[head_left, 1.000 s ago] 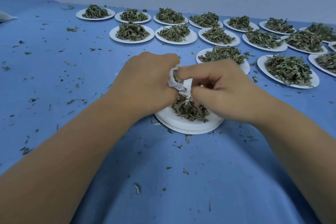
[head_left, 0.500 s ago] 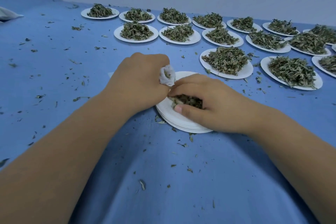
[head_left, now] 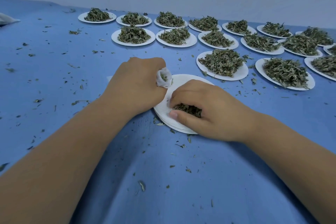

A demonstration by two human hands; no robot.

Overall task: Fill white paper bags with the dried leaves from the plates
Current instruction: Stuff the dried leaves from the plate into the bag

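Observation:
My left hand [head_left: 135, 85] grips a small white paper bag [head_left: 163, 77], its open mouth turned to the right with a few leaf bits inside. Just right of it my right hand [head_left: 205, 109] lies on a stack of white paper plates [head_left: 181, 83], fingers curled round a clump of dried green leaves [head_left: 189, 110]. Most of the bag is hidden inside my left fist.
Several white plates heaped with dried leaves [head_left: 222, 62] stand in rows at the back and right of the blue table [head_left: 163, 178]. Leaf crumbs litter the cloth. A white bag [head_left: 7, 19] lies at the far left edge.
My right hand left the bag's mouth, dropped onto the plate stack and closed round the leaves there. The left hand kept its grip on the bag.

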